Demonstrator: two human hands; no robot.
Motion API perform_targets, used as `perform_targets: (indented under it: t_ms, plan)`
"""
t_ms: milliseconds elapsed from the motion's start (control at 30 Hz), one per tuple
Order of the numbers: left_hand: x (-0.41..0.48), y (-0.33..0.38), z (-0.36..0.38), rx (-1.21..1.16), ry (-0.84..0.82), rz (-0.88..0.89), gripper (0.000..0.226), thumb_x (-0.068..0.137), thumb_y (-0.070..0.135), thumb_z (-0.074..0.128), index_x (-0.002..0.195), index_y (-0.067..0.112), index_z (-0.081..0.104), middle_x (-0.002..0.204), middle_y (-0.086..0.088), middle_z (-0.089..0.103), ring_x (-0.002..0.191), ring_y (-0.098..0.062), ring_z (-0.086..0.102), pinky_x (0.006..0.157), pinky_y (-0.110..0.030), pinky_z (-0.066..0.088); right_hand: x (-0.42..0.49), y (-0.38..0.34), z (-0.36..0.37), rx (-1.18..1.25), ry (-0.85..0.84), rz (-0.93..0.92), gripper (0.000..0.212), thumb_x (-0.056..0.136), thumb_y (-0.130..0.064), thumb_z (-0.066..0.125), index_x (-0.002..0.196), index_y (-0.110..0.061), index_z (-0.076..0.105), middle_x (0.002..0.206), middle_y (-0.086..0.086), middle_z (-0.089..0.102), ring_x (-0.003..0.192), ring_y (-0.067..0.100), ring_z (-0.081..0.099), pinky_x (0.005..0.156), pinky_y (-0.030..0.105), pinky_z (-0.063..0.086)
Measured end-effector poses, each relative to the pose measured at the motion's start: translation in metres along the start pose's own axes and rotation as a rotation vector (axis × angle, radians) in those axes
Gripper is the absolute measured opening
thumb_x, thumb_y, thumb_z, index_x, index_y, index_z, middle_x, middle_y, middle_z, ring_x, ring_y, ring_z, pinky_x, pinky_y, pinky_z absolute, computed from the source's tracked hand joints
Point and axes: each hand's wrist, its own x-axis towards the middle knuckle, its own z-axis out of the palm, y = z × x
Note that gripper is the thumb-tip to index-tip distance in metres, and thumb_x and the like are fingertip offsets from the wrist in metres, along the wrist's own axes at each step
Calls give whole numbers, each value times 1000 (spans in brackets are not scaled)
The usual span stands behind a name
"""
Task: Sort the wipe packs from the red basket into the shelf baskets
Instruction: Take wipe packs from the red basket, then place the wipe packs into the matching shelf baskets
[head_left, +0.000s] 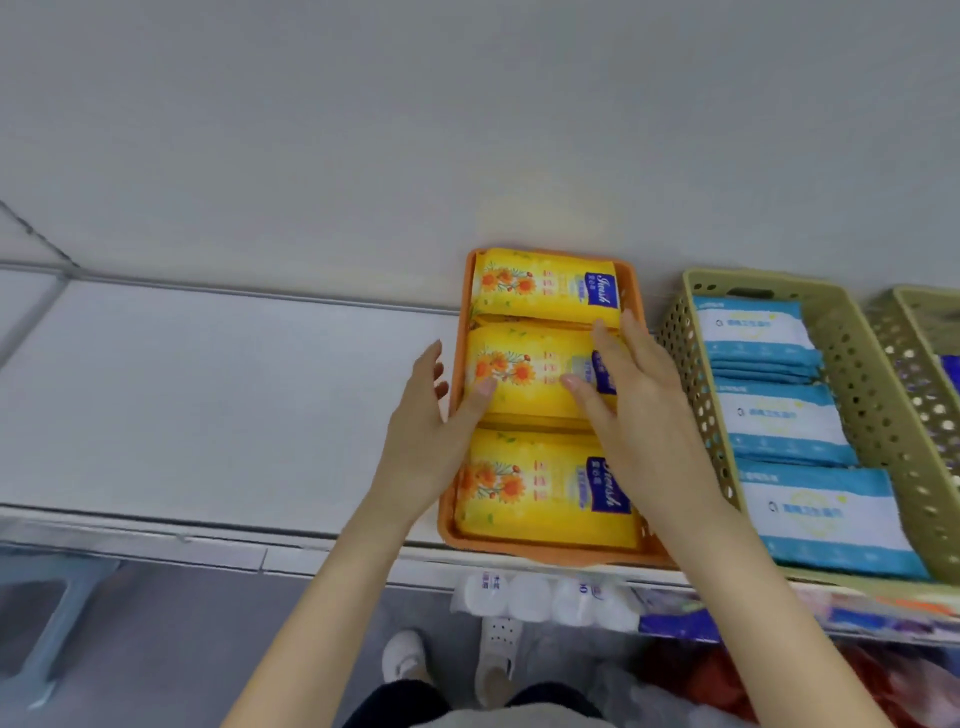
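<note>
An orange shelf basket (519, 553) on the white shelf holds three stacks of yellow wipe packs (540, 491) with orange flowers. My left hand (428, 431) rests at the basket's left rim, fingers apart, its thumb on the middle yellow pack (535, 374). My right hand (639, 400) lies flat and open over the right side of that middle pack. To the right, a green perforated basket (696, 374) holds stacks of blue and white wipe packs (784, 415). The red basket shows only as a blurred red shape (727, 680) at the bottom right.
A second green basket (914, 364) stands at the far right edge. The white shelf (234, 389) stretches bare to the left. Below the shelf edge lie white rolls (530, 597). A grey stool (47, 623) stands on the floor at the left, my shoes (452, 657) below.
</note>
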Motion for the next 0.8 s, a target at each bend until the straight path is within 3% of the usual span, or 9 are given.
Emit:
perform_targets:
  t_ms: [133, 200, 300, 400, 467, 567, 733, 800]
  plan:
    - [-24, -18, -52, -109, 135, 112, 49, 88, 40, 58, 135, 33, 44, 122, 19, 54, 97, 19, 54, 75, 1, 41, -9, -42, 3, 67, 59, -113, 53, 93, -33, 56, 142, -16, 43, 151, 3, 35, 141, 18, 27, 114, 25, 17]
    - [-43, -39, -86, -162, 201, 134, 37, 90, 29, 59, 126, 30, 53, 113, 17, 62, 95, 14, 60, 77, -1, 44, -17, -78, 17, 115, 25, -196, 50, 91, -28, 60, 138, -16, 48, 148, 3, 41, 138, 19, 32, 110, 20, 18]
    - [-78, -87, -140, -207, 300, 107, 28, 91, 16, 59, 116, 29, 57, 107, 10, 67, 98, -7, 65, 87, -23, 50, -37, -144, 55, 162, -61, -361, 47, 90, -30, 62, 135, -19, 52, 143, 0, 47, 133, 15, 37, 104, 9, 16]
    - [-122, -147, -202, -196, 449, 61, 27, 91, 15, 61, 113, 31, 59, 100, 16, 68, 92, 0, 65, 80, -13, 49, -69, -218, 114, 238, -259, -471, 47, 91, -32, 61, 136, -23, 51, 143, -3, 47, 130, 11, 37, 98, -4, 9]
    - [-154, -189, -240, -223, 558, -5, 27, 90, 15, 62, 111, 32, 60, 97, 14, 69, 89, 3, 64, 76, -8, 47, -96, -265, 160, 300, -396, -509, 46, 90, -28, 63, 134, -21, 52, 141, 0, 50, 128, 15, 42, 103, 4, 18]
    - [-199, -247, -289, -261, 704, -111, 26, 89, 14, 63, 111, 28, 59, 98, 9, 68, 86, 6, 62, 74, -4, 43, -141, -325, 227, 399, -571, -542, 46, 87, -24, 66, 130, -16, 54, 131, 0, 56, 121, 18, 50, 104, 29, 36]
    - [-255, -312, -358, -340, 923, -224, 29, 87, 9, 64, 107, 29, 58, 96, 6, 68, 78, 8, 62, 72, -4, 44, -194, -392, 310, 405, -784, -562, 49, 83, -27, 70, 129, -24, 52, 117, -15, 51, 114, 18, 52, 100, 42, 42]
    - [-269, -330, -382, -357, 988, -262, 32, 87, 7, 64, 104, 33, 57, 92, 8, 68, 76, 6, 62, 72, -5, 45, -204, -415, 336, 403, -849, -564, 50, 82, -29, 70, 128, -29, 52, 118, -17, 52, 116, 19, 53, 100, 39, 43]
